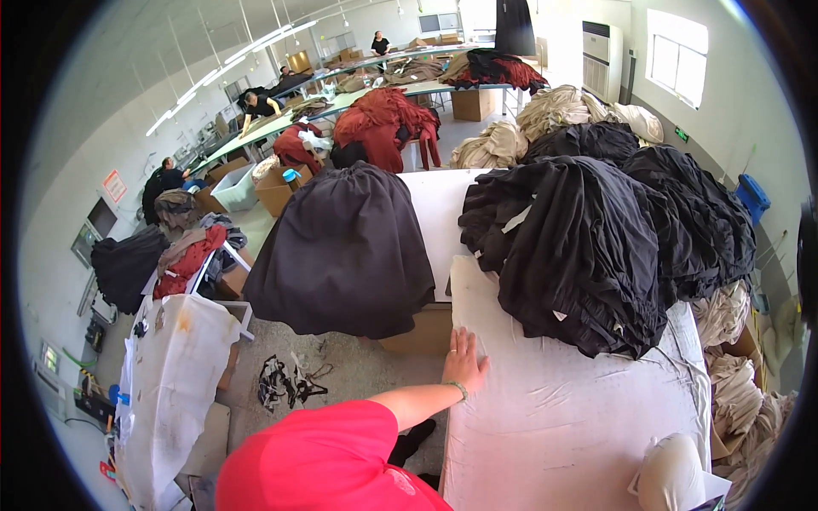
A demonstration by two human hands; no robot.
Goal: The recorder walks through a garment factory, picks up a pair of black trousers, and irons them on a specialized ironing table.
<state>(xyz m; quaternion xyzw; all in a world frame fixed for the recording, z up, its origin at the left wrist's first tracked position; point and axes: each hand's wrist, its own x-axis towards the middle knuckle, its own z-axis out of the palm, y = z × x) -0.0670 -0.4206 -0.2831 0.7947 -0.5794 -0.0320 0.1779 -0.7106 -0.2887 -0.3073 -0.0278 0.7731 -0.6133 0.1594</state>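
Note:
My left hand (464, 364) rests palm down at the left edge of the cloth-covered table (545, 426), fingers stretched out, holding nothing. A ring and a bracelet show on it. Beyond my fingertips, a black skirt (345, 247) with a gathered waist is spread over the end of a white table (436, 213) and hangs over its side. To the right lies a large heap of black garments (579, 255), with small white tags showing on it. My right hand is out of view.
At lower right stands a rounded beige object (671, 475). Beige cloth (734, 392) lies in boxes along the table's right side. Dark straps (290, 383) lie on the floor at left, near a white-covered table (175, 375). Red garments (383, 123) and several people are farther back.

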